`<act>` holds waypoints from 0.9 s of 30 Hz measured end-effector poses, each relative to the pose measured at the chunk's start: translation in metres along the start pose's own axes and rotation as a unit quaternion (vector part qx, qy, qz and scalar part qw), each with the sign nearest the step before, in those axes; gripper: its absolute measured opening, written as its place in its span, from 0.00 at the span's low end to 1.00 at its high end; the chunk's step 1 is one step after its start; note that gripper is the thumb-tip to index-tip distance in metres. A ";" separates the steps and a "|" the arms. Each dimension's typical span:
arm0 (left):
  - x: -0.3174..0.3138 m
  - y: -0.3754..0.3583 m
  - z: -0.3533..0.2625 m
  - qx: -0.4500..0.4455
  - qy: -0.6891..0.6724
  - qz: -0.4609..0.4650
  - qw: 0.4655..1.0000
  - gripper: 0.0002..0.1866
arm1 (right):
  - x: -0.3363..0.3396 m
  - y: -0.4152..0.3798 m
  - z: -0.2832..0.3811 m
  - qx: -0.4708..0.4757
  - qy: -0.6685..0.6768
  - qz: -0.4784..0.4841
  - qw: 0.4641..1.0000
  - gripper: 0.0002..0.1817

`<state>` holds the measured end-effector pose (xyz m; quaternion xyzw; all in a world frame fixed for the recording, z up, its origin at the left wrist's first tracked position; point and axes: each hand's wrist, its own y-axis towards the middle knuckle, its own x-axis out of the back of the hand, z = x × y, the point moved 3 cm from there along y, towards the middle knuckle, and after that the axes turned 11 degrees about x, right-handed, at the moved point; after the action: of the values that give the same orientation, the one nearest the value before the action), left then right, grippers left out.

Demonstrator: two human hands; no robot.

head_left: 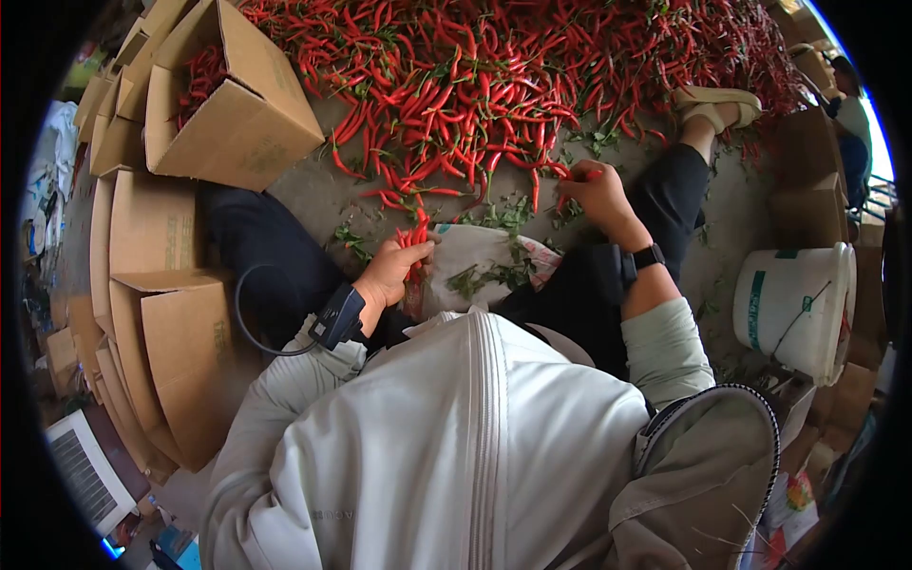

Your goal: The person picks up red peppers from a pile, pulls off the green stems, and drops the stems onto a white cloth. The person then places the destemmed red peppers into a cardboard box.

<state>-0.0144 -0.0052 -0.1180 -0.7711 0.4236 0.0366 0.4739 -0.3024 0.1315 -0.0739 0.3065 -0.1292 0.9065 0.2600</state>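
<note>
My left hand [388, 271] is closed around a small bunch of red chili peppers [415, 237], their tips pointing up, above a whitish sack [465, 252] strewn with green leaves. On the right, my right hand [597, 195] has its fingers curled at the near edge of a big heap of red chili peppers [456, 85]. A bit of red pepper shows at those fingers. The heap spreads over the grey floor in front of me, with green stems and leaves mixed in.
An open cardboard box [237, 123] with peppers inside stands at the front left. More cardboard boxes [190, 351] are stacked below it. To the right lies a white bucket [788, 304]. My sandalled foot [717, 109] rests by the heap. Another person [850, 123] is at the far right.
</note>
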 end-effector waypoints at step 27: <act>0.007 0.003 0.027 0.042 0.085 -0.025 0.995 0.08 | 0.286 -0.154 -0.038 -0.013 0.383 -0.432 0.816 0.05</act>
<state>-0.0025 0.0101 -0.1376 -0.7615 0.4441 -0.0589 0.4685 -0.4300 0.3869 0.0863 -0.0449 0.1149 0.7435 0.6573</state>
